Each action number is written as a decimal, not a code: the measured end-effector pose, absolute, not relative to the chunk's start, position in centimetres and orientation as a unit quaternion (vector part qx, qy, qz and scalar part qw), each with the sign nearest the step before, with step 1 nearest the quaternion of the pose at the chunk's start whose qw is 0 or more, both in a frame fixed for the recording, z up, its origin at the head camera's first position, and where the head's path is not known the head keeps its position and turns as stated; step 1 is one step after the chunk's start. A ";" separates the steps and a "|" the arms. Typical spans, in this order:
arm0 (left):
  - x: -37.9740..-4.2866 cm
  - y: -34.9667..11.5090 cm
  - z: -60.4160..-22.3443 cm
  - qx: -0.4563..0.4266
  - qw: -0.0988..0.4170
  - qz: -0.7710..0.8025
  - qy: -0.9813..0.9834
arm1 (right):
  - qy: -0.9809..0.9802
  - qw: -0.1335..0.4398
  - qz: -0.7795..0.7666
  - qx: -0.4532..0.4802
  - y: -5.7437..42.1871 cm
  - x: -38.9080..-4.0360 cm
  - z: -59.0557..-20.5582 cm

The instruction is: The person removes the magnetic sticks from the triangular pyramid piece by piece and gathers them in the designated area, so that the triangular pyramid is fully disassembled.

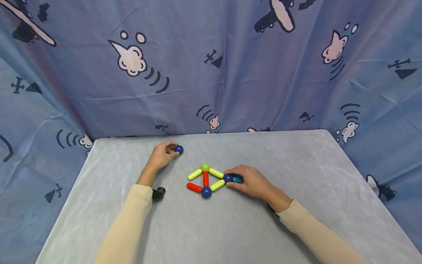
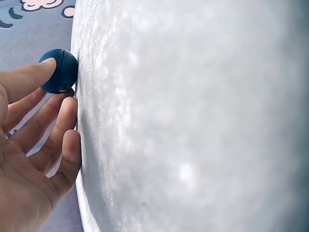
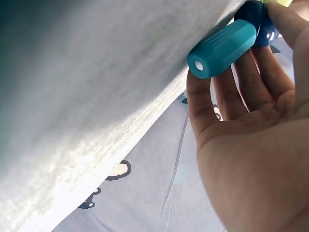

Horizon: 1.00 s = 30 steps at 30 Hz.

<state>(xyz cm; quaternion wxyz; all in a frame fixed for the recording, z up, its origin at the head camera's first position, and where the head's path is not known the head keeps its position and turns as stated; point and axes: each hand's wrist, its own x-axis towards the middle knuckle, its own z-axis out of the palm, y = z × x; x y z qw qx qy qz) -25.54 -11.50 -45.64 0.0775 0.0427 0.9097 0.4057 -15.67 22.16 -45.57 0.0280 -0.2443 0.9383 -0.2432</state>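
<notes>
Pinching left hand: thumb and fingertips are gripping a loose blue ball toward the far left of the surface; the pictures are not showing clearly whether the ball is touching it.
Gripping right hand: thumb and fingers are closing around a corner blue ball, with a teal stick pointing from it back under the palm.
Green ball: it is marking the far point of the connected shape, just left of the right hand.
Near blue ball: it is sitting closest to the wearer, with a middle red stick running between it and the green ball.
Right-side sticks: an upper yellow stick and a lower yellow stick are meeting at the corner ball, completing a triangle.
Left-side sticks: a left yellow stick is reaching out from the green ball and a left red stick from the near ball, their free ends standing apart.
Beige sleeves: they are covering both forearms.
Blue curtain: it is hanging behind the surface, showing cartoon planes and clouds.
</notes>
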 end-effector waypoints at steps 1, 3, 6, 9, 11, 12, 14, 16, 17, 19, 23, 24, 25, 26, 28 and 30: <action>-25.6 -11.5 -45.7 0.042 0.077 0.405 0.910 | 0.938 0.030 -0.243 -0.244 22.1 -15.7 -45.6; -25.5 -11.5 -45.7 0.042 0.077 0.406 0.910 | 0.938 0.033 -0.243 -0.244 22.1 -15.6 -45.6; -25.6 -11.6 -45.9 0.040 0.079 0.407 0.909 | 0.939 0.035 -0.241 -0.243 22.2 -15.6 -45.6; -25.6 -11.6 -46.0 0.037 0.081 0.410 0.908 | 0.939 0.035 -0.242 -0.243 22.2 -15.7 -45.7; -25.6 -11.7 -45.9 0.037 0.083 0.412 0.907 | 0.938 0.033 -0.242 -0.244 22.2 -15.7 -45.7; -25.6 -11.7 -45.9 0.037 0.084 0.412 0.906 | 0.938 0.033 -0.244 -0.244 22.2 -15.8 -45.7; -25.6 -11.7 -45.7 0.037 0.086 0.415 0.905 | 0.938 0.032 -0.245 -0.245 22.2 -15.8 -45.7; -25.4 -11.7 -45.4 0.037 0.086 0.416 0.905 | 0.937 0.034 -0.246 -0.244 22.3 -15.8 -45.7; -25.3 -11.8 -45.3 0.038 0.085 0.414 0.906 | 0.937 0.036 -0.247 -0.243 22.2 -15.8 -45.8; -24.9 -11.8 -44.9 0.043 0.079 0.407 0.909 | 0.938 0.036 -0.247 -0.243 22.3 -15.9 -45.8; -23.7 -11.8 -44.0 0.070 0.056 0.387 0.918 | 0.939 0.036 -0.244 -0.242 22.4 -15.9 -45.8; -23.3 -11.7 -43.8 0.080 0.049 0.383 0.919 | 0.939 0.035 -0.243 -0.242 22.4 -15.9 -45.8; -22.9 -11.7 -43.6 0.093 0.040 0.379 0.920 | 0.939 0.035 -0.242 -0.242 22.3 -15.9 -45.8; -22.5 -11.5 -43.4 0.105 0.033 0.375 0.921 | 0.939 0.035 -0.241 -0.243 22.3 -15.9 -45.8; -21.6 -11.2 -43.3 0.130 0.026 0.361 0.923 | 0.939 0.036 -0.240 -0.244 22.3 -16.0 -45.8; -20.7 -10.7 -43.3 0.160 0.028 0.343 0.925 | 0.939 0.038 -0.241 -0.243 22.3 -16.0 -45.8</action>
